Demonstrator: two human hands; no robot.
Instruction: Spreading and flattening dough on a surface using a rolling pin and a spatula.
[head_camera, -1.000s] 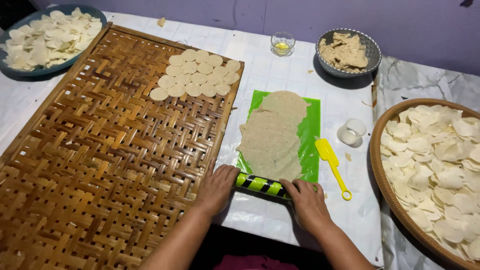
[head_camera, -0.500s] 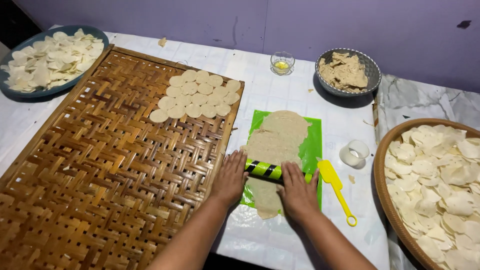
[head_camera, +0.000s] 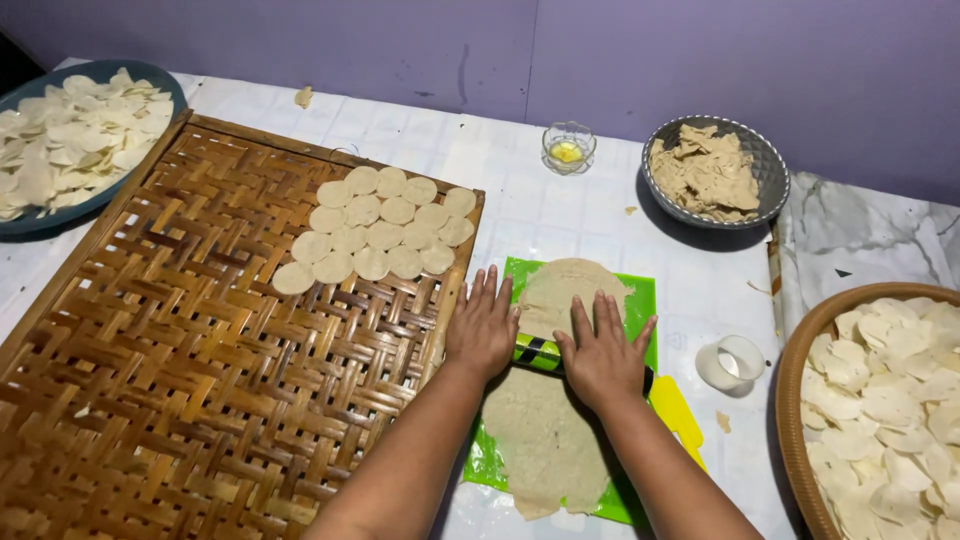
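Head view: rolling dough, mid-frame

Our left hand (head_camera: 482, 327) and right hand (head_camera: 600, 352) press flat, fingers spread, on the green-black rolling pin (head_camera: 537, 352) across the dough sheet (head_camera: 548, 420) at lower centre. Left: woven tray (head_camera: 170, 380) with dough discs (head_camera: 375, 232). Right: small cup (head_camera: 730, 362), yellow scraper (head_camera: 678, 415). Since the earlier frame, the pin has moved farther up the sheet.

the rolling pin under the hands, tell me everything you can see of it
The rolling pin is a short green cylinder with black stripes and a dark right end, lying crosswise on the thin beige dough sheet over the green mat. The left hand and right hand press flat on it, hiding most of it.
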